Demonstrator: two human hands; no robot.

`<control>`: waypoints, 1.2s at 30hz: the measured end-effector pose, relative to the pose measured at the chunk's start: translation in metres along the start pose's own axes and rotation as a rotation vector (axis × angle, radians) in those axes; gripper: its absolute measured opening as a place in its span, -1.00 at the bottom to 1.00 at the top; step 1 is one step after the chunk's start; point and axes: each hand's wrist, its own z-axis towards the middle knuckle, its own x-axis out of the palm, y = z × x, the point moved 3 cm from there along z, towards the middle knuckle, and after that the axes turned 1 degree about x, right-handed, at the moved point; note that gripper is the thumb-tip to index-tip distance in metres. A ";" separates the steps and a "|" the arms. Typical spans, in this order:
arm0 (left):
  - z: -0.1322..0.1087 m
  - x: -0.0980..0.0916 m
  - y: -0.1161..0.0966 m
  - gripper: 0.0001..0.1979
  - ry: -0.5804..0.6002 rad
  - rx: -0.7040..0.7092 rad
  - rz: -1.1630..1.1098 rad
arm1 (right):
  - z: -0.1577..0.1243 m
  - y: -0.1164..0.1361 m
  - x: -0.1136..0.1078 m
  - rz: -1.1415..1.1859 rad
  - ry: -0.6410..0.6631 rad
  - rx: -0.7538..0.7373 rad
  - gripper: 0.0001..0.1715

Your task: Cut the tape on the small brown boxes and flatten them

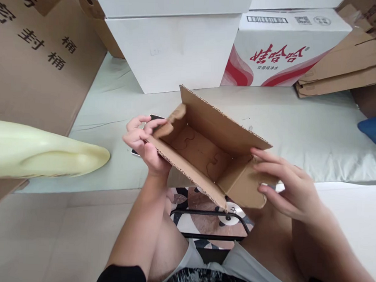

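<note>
A small brown cardboard box with its top flaps raised hangs tilted above the front edge of the bench. Inside, curved cut lines of the interlocking bottom tabs show. My left hand grips the left end, thumb on the near wall and fingers by the short left flap. My right hand pinches the short right flap, with its forefinger at the corner of the long far flap. Behind my left hand lies a flat dark thing with a light edge, mostly hidden.
Large white boxes and a white-and-red carton stand along the back of the pale-covered bench. Folded cardboard and a blue thing are at right. A big brown carton and a pale yellow-green object occupy the left.
</note>
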 end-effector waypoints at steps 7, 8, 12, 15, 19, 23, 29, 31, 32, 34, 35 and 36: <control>0.000 0.004 0.002 -0.84 0.140 0.046 0.045 | 0.007 -0.028 0.040 0.128 -0.253 0.221 -0.32; 0.000 0.003 0.002 -0.84 0.165 0.053 0.076 | 0.009 -0.029 0.044 0.135 -0.252 0.237 -0.29; -0.003 0.000 0.009 -0.62 0.242 0.030 0.245 | 0.011 -0.030 0.047 0.101 -0.435 0.262 -0.11; -0.005 0.000 0.009 -0.54 0.258 0.055 0.345 | 0.012 -0.033 0.048 0.159 -0.444 0.273 0.02; -0.006 0.002 0.003 -0.68 0.334 0.109 0.443 | 0.015 -0.032 0.052 0.381 -0.222 0.077 -0.48; -0.003 0.005 -0.001 -0.66 0.473 0.076 0.474 | 0.010 -0.037 0.054 0.360 -0.197 0.034 -0.63; 0.005 0.000 0.002 -0.60 0.553 -0.044 0.537 | 0.001 -0.050 0.062 0.350 -0.289 0.394 -0.38; 0.008 -0.003 0.003 -0.58 0.537 -0.087 0.536 | 0.002 -0.051 0.062 0.252 -0.226 0.518 -0.39; 0.009 -0.004 0.003 -0.57 0.529 -0.113 0.535 | 0.002 -0.052 0.063 0.189 -0.168 0.568 -0.39; 0.011 -0.005 0.004 -0.53 0.519 -0.165 0.530 | 0.002 -0.054 0.065 0.129 -0.046 0.616 -0.36; 0.011 -0.006 0.005 -0.51 0.516 -0.186 0.525 | 0.002 -0.055 0.067 0.161 -0.003 0.611 -0.35; 0.012 -0.007 0.006 -0.49 0.511 -0.205 0.519 | 0.001 -0.056 0.069 0.234 0.007 0.595 -0.33</control>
